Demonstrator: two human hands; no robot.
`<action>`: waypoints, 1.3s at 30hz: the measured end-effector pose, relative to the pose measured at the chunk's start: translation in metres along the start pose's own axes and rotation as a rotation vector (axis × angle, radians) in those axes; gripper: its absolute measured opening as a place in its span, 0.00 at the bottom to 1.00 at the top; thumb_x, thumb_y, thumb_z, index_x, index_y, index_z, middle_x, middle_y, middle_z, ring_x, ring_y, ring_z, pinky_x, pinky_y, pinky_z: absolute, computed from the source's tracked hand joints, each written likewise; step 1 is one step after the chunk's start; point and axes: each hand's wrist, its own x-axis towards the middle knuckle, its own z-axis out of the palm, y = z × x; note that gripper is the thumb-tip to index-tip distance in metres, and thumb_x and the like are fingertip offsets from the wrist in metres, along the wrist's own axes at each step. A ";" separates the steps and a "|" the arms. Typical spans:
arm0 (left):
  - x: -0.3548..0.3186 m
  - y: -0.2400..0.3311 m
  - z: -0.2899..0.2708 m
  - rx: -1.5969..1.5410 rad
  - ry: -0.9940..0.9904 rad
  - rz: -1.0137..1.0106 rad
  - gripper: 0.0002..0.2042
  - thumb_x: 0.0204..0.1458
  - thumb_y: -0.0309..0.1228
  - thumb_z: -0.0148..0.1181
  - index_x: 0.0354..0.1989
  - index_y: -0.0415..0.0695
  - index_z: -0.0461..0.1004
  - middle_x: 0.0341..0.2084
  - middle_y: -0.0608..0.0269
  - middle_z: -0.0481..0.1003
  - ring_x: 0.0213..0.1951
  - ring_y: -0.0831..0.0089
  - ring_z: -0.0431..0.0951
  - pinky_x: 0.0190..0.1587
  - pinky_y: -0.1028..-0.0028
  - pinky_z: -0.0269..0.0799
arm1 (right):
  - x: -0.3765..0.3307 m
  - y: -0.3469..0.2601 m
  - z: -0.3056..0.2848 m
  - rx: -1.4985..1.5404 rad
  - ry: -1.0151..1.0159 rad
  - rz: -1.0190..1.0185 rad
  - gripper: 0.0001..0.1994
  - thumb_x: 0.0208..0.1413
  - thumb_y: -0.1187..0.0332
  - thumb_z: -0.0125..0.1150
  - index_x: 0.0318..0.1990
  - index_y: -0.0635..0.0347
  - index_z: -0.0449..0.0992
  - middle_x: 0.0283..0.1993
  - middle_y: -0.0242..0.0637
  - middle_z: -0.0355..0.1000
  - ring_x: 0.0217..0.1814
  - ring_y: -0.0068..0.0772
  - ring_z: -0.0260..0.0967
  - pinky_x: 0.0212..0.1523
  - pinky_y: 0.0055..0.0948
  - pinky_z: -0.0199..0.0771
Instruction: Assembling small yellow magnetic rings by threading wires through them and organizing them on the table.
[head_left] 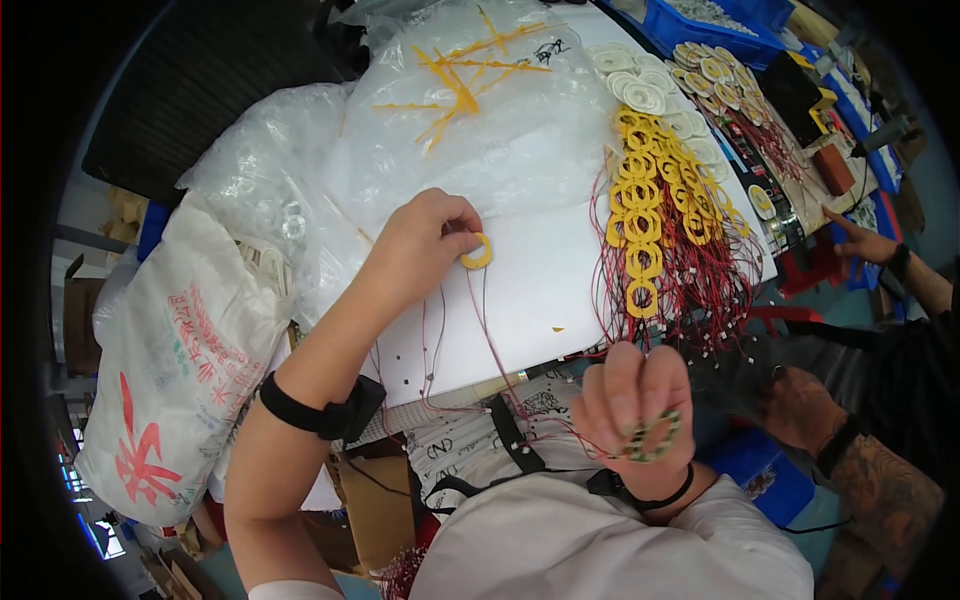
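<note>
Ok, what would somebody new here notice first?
Probably the rows of yellow rings trailing red wires, on the right of the white tabletop. Next, the yellow strips across the clear plastic at the top. Then the left hand, pinching one yellow ring mid-picture, and the right hand, holding a greenish piece lower right.

White worktop (540, 290) before you. Far side: crumpled clear plastic (400, 150). To your right: overlapping rows of yellow rings (641, 255), red and dark wires (715, 285) trailing toward you; white rings (643, 92) beyond. Yellow scrap (558, 330) near your front edge.
</note>
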 end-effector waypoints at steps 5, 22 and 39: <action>0.002 0.002 0.000 -0.013 -0.016 -0.051 0.06 0.52 0.24 0.65 0.37 0.38 0.79 0.35 0.62 0.74 0.36 0.73 0.74 0.43 0.75 0.72 | 0.003 -0.015 -0.005 0.275 -0.007 0.051 0.11 0.62 0.66 0.63 0.39 0.56 0.65 0.38 0.35 0.65 0.34 0.29 0.66 0.31 0.25 0.66; -0.001 -0.004 0.001 0.010 0.003 0.073 0.07 0.52 0.22 0.63 0.39 0.39 0.79 0.37 0.61 0.75 0.36 0.72 0.74 0.43 0.75 0.71 | -0.006 -0.004 -0.016 -0.188 -0.005 0.024 0.10 0.62 0.68 0.63 0.41 0.61 0.68 0.39 0.43 0.69 0.37 0.32 0.68 0.38 0.28 0.71; 0.021 0.006 -0.011 0.341 0.263 0.255 0.08 0.52 0.24 0.64 0.40 0.39 0.79 0.36 0.55 0.75 0.37 0.61 0.77 0.40 0.68 0.73 | -0.008 0.005 -0.023 -0.118 -0.048 0.108 0.07 0.61 0.76 0.59 0.44 0.64 0.68 0.43 0.45 0.69 0.44 0.30 0.68 0.45 0.29 0.72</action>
